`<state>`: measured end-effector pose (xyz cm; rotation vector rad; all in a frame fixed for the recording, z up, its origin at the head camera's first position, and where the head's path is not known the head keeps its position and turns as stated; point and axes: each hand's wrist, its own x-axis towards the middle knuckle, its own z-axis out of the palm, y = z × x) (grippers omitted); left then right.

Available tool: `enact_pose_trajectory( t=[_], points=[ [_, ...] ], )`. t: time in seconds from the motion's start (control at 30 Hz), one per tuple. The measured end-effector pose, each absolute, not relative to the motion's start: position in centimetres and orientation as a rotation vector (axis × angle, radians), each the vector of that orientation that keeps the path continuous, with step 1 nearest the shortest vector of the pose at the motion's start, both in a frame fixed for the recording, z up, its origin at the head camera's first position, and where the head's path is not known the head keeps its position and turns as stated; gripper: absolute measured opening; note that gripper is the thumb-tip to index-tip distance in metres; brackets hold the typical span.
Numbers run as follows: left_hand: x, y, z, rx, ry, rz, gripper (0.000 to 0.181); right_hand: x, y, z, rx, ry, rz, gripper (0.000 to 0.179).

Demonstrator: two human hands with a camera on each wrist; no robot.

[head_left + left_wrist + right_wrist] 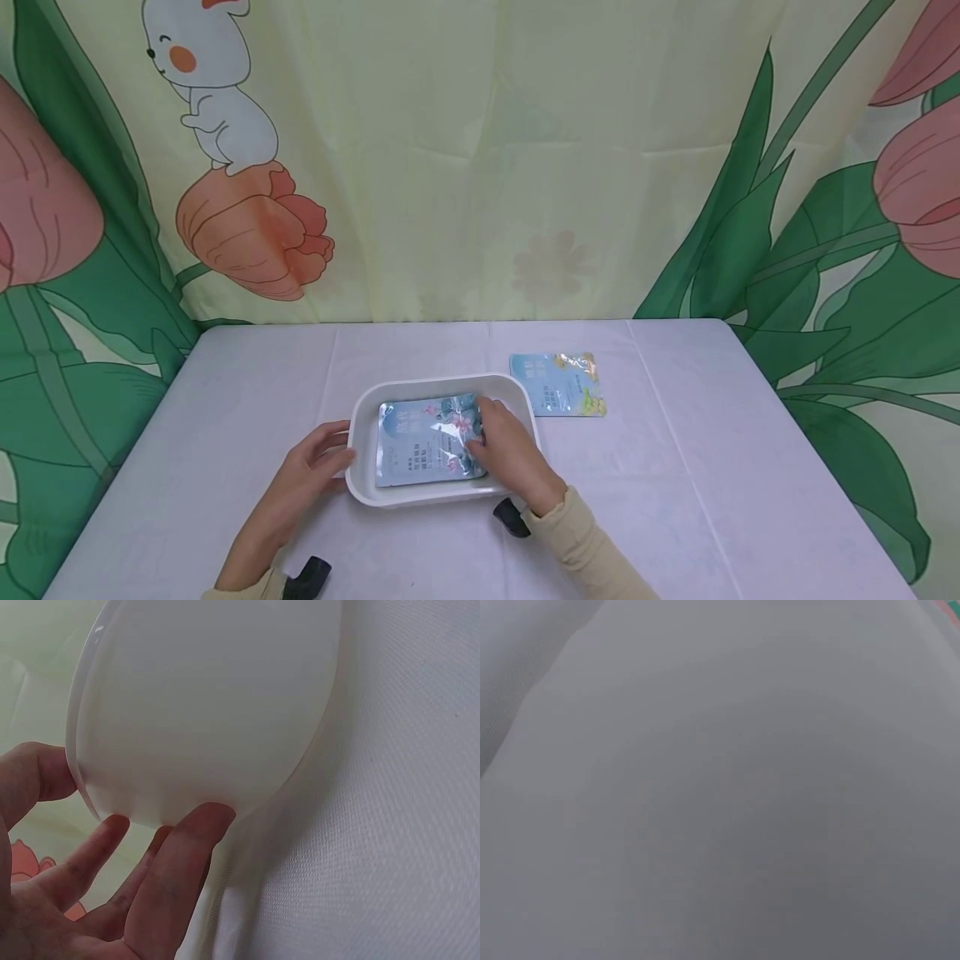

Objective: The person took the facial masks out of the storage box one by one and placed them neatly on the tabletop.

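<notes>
A blue foil packet with floral print and text lies inside a white plastic tray in the head view. My right hand reaches over the tray's right end and pinches the packet's right edge, thumb on its face. At the tray's left end, my left hand rests its spread fingertips against the outside. The left wrist view shows these fingers touching the outer wall and rim. Only the pale, blurred tray wall fills most of the right wrist view, so the right hand is hidden there.
A second light-blue foil packet, with yellow and green print, lies on the table behind the tray's right corner. White cloth covers the table. Behind its far edge hangs a printed curtain with flowers and a rabbit.
</notes>
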<state>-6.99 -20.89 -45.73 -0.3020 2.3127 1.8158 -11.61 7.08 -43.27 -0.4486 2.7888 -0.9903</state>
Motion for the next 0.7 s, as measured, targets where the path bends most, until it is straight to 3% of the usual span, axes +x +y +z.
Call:
enact_pose_trajectory(
  t=[0.7],
  points=[
    [-6.98, -21.05, -45.49, -0.297, 2.294, 1.814, 0.053, -11.96, 6.77, -42.95, -0.398, 2.759, -1.150, 0.049]
  ],
)
